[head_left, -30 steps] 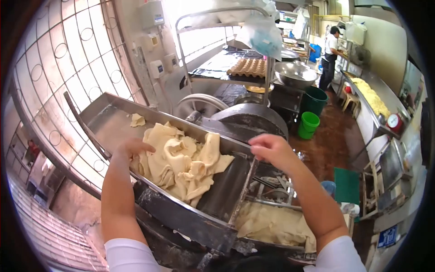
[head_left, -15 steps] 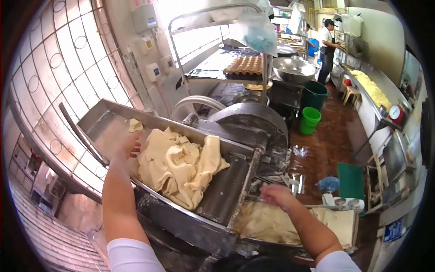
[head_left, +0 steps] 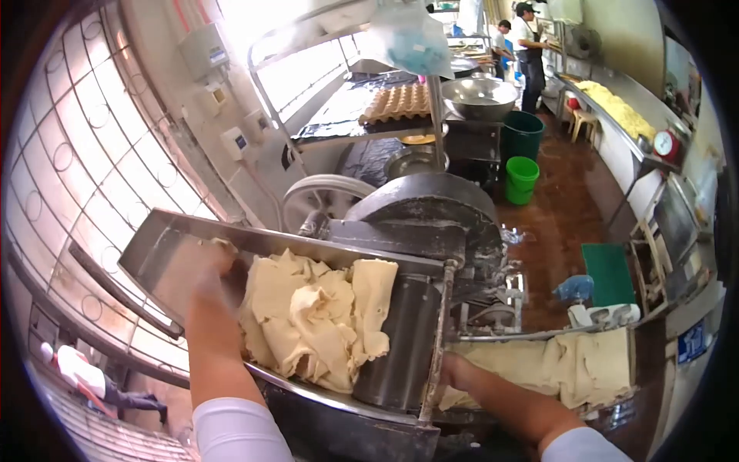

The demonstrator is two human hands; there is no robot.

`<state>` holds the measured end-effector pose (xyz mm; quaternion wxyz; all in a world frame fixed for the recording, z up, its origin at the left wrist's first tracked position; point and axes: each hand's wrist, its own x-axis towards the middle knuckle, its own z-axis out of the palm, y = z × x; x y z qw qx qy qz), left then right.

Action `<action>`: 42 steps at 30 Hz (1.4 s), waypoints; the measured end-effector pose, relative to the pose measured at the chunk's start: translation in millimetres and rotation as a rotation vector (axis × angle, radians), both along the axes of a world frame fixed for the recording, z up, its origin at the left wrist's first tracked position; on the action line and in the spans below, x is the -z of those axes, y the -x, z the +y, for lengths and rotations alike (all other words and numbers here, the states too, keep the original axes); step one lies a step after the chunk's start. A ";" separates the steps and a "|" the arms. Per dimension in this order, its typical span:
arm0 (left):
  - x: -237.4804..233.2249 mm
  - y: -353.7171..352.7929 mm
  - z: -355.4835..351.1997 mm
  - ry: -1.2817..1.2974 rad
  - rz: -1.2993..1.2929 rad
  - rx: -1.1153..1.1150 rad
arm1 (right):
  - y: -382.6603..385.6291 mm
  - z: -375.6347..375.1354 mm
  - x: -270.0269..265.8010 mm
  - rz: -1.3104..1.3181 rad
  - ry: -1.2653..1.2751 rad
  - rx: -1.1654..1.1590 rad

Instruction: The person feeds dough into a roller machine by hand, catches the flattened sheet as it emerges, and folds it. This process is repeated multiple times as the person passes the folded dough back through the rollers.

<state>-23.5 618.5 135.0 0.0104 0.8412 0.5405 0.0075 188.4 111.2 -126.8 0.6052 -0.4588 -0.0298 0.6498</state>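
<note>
A crumpled heap of pale dough [head_left: 312, 319] lies in the metal tray [head_left: 185, 227] of a roller machine, beside its dark roller [head_left: 396, 343]. My left hand [head_left: 209, 266] reaches into the tray's far left end, its fingers smeared by motion, right at a small scrap of dough [head_left: 224, 246]. Past the tray's right edge, my right hand [head_left: 456, 371] is low beside the machine, over the near end of a folded dough sheet [head_left: 539, 362] on the lower tray. Its fingertips are hidden by the machine's edge bar [head_left: 436, 346].
The machine's rounded guard [head_left: 423, 204] and a spoked wheel [head_left: 327, 202] stand behind the tray. Farther back are egg trays [head_left: 396, 102], a steel bowl [head_left: 481, 96] and a green bucket [head_left: 522, 181]. People [head_left: 531, 58] stand at the back; another person [head_left: 81, 373] is outside, lower left.
My left hand has moved onto the small dough scrap. My right hand has dropped lower and left, behind the machine's edge. The view has shifted, and a person now shows outside at lower left.
</note>
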 end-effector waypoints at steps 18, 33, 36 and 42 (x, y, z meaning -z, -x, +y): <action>-3.7 -38.6 -166.6 0.853 -0.736 0.068 | 60.5 108.5 13.3 0.580 -0.347 0.123; 18.6 -32.7 -176.0 0.984 -1.010 -0.017 | 37.9 69.5 28.5 0.536 -0.073 0.153; -20.3 -36.9 -262.5 0.411 -0.515 0.560 | 29.5 59.9 50.0 0.382 0.165 0.200; 42.5 18.7 -102.9 -0.362 0.409 0.236 | -6.1 -36.2 22.8 0.472 -0.293 0.285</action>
